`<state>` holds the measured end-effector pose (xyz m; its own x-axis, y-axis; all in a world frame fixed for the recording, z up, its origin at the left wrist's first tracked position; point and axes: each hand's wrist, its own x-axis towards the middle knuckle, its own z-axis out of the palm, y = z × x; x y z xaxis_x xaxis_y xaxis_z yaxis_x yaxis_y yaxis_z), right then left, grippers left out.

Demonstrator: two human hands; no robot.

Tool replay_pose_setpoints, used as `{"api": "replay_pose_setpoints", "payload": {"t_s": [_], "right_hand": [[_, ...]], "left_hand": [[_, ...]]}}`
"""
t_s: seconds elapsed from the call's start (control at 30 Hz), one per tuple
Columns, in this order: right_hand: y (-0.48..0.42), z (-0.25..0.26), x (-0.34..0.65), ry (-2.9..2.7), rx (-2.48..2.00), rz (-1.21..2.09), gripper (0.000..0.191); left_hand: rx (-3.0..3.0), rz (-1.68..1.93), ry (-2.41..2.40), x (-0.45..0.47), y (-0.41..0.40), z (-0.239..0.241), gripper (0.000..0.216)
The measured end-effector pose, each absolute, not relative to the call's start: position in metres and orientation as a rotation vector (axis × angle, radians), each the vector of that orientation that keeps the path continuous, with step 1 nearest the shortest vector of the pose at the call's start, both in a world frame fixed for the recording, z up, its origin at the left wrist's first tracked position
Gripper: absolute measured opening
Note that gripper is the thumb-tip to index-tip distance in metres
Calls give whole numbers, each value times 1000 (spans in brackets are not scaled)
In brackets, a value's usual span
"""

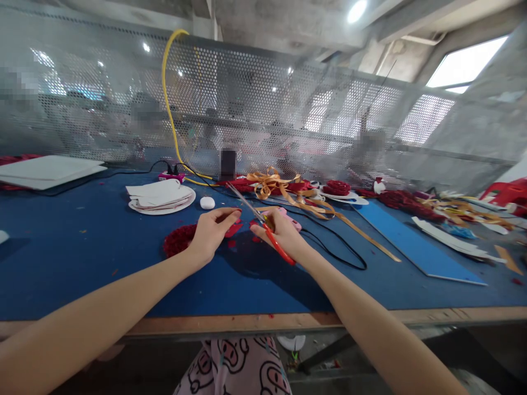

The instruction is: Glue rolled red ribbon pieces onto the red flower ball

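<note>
My right hand (282, 233) is closed round red-handled scissors (263, 225), whose blades point up and to the left. My left hand (214, 230) pinches a small red piece (233, 227) close to the blades. A round red rosette (178, 240) of ruffled material lies on the blue table (82, 258) just left of my left hand. Small red scraps lie between the two hands.
A white plate with stacked white cut-outs (160, 196) and a white oval object (207, 202) sit behind my left hand. Gold ribbon (296, 192), a black cable (341, 255), a blue board (415, 241), red pieces and paper scraps lie to the right. A perforated metal screen (255, 109) stands behind.
</note>
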<state>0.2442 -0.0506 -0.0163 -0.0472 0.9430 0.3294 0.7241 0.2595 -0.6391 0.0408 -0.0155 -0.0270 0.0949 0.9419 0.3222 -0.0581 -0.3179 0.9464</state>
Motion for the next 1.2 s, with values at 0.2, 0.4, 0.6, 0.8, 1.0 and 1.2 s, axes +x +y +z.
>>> {"api": "replay_pose_setpoints", "payload": {"t_s": [0.2,0.4,0.6,0.8,1.0,1.2], "right_hand": [[-55,-16,225,-1447,-1175,802,48],[-59,-13,222,-1393,-1083,839,48],[-55,-18,222,-1386,-1055,825,48],[-56,-15,224,-1364,-1030,832,44],[-55,-12,223,-1359,-1056,757,42],[-54,-13,222,-1338,-1047,779,44]], "left_hand": [[1705,1264,841,42,-21,-27,41],[1700,1200,775,44,-18,-32,46],[1788,1151,792,45,-21,-31,39],[1879,1151,852,45,-26,-28,26],[1931,1169,932,43,-24,-30,24],[2000,1159,907,44,-25,-31,22]]}}
